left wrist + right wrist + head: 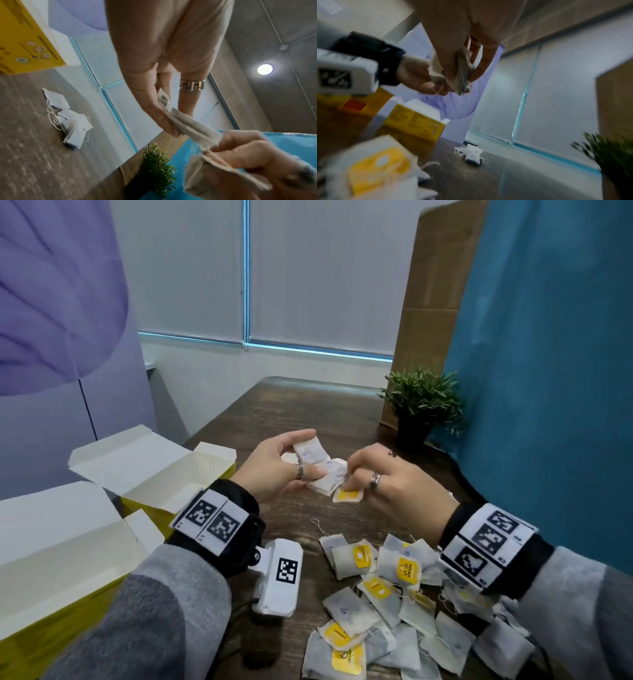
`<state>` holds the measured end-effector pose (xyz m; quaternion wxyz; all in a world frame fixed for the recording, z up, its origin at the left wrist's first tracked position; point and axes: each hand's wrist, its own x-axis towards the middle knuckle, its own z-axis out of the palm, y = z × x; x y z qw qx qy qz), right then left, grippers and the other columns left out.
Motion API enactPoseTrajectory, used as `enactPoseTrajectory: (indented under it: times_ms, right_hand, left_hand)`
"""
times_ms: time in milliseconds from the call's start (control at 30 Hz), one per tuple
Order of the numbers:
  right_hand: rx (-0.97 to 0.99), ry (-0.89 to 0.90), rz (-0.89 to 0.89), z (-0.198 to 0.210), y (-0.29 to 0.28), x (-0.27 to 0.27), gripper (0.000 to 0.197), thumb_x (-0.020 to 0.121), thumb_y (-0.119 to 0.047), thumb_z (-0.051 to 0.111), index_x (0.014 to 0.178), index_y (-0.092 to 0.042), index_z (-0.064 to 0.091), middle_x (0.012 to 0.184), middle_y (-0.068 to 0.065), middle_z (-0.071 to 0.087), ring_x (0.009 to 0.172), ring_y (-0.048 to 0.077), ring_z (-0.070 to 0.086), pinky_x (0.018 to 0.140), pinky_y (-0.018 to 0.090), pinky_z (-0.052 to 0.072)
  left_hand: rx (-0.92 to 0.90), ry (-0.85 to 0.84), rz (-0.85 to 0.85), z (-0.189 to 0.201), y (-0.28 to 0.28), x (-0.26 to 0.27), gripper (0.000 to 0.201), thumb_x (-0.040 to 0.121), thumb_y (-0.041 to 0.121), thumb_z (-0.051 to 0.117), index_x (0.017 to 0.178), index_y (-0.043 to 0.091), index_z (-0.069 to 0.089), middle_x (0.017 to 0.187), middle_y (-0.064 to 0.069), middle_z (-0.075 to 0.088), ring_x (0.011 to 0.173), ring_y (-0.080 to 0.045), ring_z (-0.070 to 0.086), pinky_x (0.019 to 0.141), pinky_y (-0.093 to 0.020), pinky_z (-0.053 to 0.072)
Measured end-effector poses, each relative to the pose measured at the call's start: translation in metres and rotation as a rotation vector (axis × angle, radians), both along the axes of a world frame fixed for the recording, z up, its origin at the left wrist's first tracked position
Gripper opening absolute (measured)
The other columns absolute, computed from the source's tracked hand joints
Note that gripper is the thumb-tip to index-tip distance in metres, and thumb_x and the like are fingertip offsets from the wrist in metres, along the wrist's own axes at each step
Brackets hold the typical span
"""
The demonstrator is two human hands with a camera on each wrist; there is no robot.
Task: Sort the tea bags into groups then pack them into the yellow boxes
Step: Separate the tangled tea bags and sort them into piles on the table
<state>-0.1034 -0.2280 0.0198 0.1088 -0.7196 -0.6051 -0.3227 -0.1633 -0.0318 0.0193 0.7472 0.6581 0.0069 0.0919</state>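
Note:
Both hands meet above the dark wooden table (308, 412). My left hand (317, 457) grips a small stack of white tea bags (308, 451) between thumb and fingers. My right hand (351, 479) pinches the other end of the bunch, where a tea bag with a yellow tag (348, 494) hangs lowest. In the left wrist view the held tea bags (188, 127) bridge the two hands. A loose pile of tea bags (394, 594) lies under my right wrist. Two open yellow boxes (147, 470) (58, 535) stand at the left.
A small separate heap of tea bags (72, 121) lies further back on the table, also visible as the heap (472, 152). A potted plant (421, 405) stands at the back right, against a cardboard panel (435, 285) and a blue screen (548, 371).

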Motion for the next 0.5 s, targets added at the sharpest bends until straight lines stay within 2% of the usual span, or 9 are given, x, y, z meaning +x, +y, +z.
enactPoseTrajectory:
  times_ms: [67, 100, 133, 200, 267, 333, 400, 467, 500]
  right_hand:
    - [0.090, 0.310, -0.064, 0.007, -0.005, 0.002, 0.010, 0.084, -0.017, 0.061, 0.079, -0.012, 0.068, 0.099, 0.005, 0.057, 0.087, 0.010, 0.057, 0.077, 0.011, 0.043]
    - [0.137, 0.499, -0.118, 0.011, -0.007, 0.005, 0.004, 0.082, -0.016, 0.067, 0.079, -0.015, 0.068, 0.099, 0.002, 0.056, 0.087, 0.004, 0.056, 0.078, 0.005, 0.040]
    - [0.170, 0.707, -0.180, 0.016, -0.010, 0.008, 0.005, 0.080, -0.015, 0.071, 0.081, -0.015, 0.067, 0.098, 0.000, 0.057, 0.086, 0.003, 0.056, 0.076, 0.004, 0.041]
    - [0.273, 1.146, -0.177, 0.022, -0.013, 0.013, 0.012, 0.078, -0.010, 0.072, 0.086, -0.010, 0.063, 0.091, 0.004, 0.063, 0.079, 0.011, 0.061, 0.070, 0.015, 0.050]
    - [0.405, 1.465, -0.045, 0.026, -0.013, 0.013, 0.013, 0.075, -0.008, 0.069, 0.083, -0.007, 0.059, 0.084, 0.009, 0.065, 0.073, 0.016, 0.063, 0.067, 0.025, 0.053]
    - [0.395, 1.610, 0.051, 0.029, -0.007, 0.009, 0.014, 0.071, -0.010, 0.068, 0.079, -0.008, 0.056, 0.081, 0.006, 0.065, 0.072, 0.014, 0.065, 0.067, 0.026, 0.055]
    - [0.323, 1.629, 0.068, 0.030, 0.005, 0.006, 0.012, 0.075, -0.005, 0.067, 0.080, -0.008, 0.056, 0.079, 0.003, 0.066, 0.071, 0.013, 0.065, 0.065, 0.024, 0.055]
    - [0.258, 1.511, -0.009, 0.030, 0.018, 0.005, 0.016, 0.081, -0.002, 0.066, 0.073, -0.013, 0.058, 0.073, 0.001, 0.066, 0.069, 0.013, 0.064, 0.062, 0.026, 0.053]
    - [0.241, 1.424, -0.060, 0.031, 0.024, 0.005, 0.019, 0.082, -0.003, 0.066, 0.071, -0.016, 0.058, 0.073, 0.001, 0.065, 0.069, 0.015, 0.063, 0.064, 0.030, 0.053]
  left_hand:
    - [0.021, -0.044, 0.056, -0.002, 0.002, 0.002, 0.062, 0.071, -0.010, 0.071, 0.122, 0.024, 0.057, 0.117, -0.006, 0.061, 0.094, -0.019, 0.068, 0.067, -0.025, 0.057]
    - [0.035, -0.070, 0.088, -0.003, 0.003, 0.004, 0.062, 0.071, -0.009, 0.072, 0.120, 0.026, 0.058, 0.120, -0.007, 0.061, 0.098, -0.023, 0.067, 0.073, -0.031, 0.058]
    - [0.060, -0.096, 0.122, -0.004, 0.004, 0.005, 0.062, 0.070, -0.008, 0.073, 0.117, 0.029, 0.059, 0.121, -0.008, 0.061, 0.099, -0.025, 0.067, 0.077, -0.035, 0.058]
    - [0.135, -0.145, 0.191, -0.005, 0.005, 0.004, 0.062, 0.070, -0.005, 0.075, 0.118, 0.030, 0.058, 0.120, -0.006, 0.062, 0.096, -0.022, 0.068, 0.075, -0.031, 0.058]
    - [0.183, -0.194, 0.228, -0.004, 0.005, 0.004, 0.065, 0.071, -0.005, 0.074, 0.125, 0.026, 0.054, 0.122, -0.002, 0.060, 0.093, -0.016, 0.068, 0.070, -0.022, 0.057]
    - [0.193, -0.231, 0.223, -0.004, 0.002, 0.004, 0.069, 0.072, -0.008, 0.072, 0.129, 0.023, 0.051, 0.126, -0.004, 0.057, 0.091, -0.013, 0.068, 0.072, -0.020, 0.057]
    - [0.195, -0.257, 0.202, -0.005, -0.003, 0.004, 0.070, 0.071, -0.012, 0.070, 0.129, 0.022, 0.051, 0.129, -0.006, 0.055, 0.092, -0.013, 0.068, 0.074, -0.022, 0.057]
    - [0.210, -0.285, 0.204, -0.005, -0.008, 0.006, 0.068, 0.071, -0.014, 0.069, 0.126, 0.023, 0.052, 0.131, -0.006, 0.053, 0.099, -0.018, 0.066, 0.078, -0.024, 0.057]
    - [0.220, -0.292, 0.220, -0.006, -0.010, 0.007, 0.066, 0.073, -0.013, 0.068, 0.125, 0.024, 0.053, 0.131, -0.005, 0.052, 0.103, -0.019, 0.064, 0.080, -0.027, 0.057]
